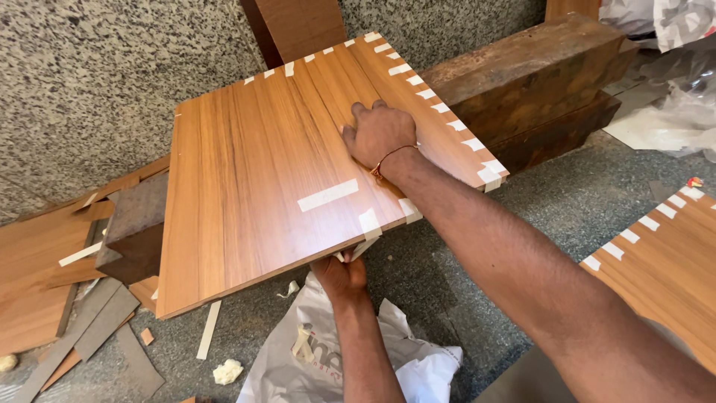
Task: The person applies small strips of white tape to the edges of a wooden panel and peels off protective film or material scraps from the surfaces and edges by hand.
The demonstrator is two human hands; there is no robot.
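A brown wood-grain laminate panel [253, 186] lies tilted across two dark wooden blocks, with short strips of pale masking tape [328, 195] on its face and along its edges. My right hand [378, 134] rests on top of the panel near its right edge, fingers curled into a fist and knuckles down on the surface. A thin band circles that wrist. My left hand [341, 275] reaches up from below and grips the panel's near edge, fingers hidden underneath.
A large dark timber block [537, 82] supports the panel at the right and a smaller one [130, 224] at the left. A second taped panel [664, 254] lies at the right. A white plastic bag [298, 358], laminate offcuts [45, 261] and scraps litter the grey floor by a speckled stone wall [89, 75].
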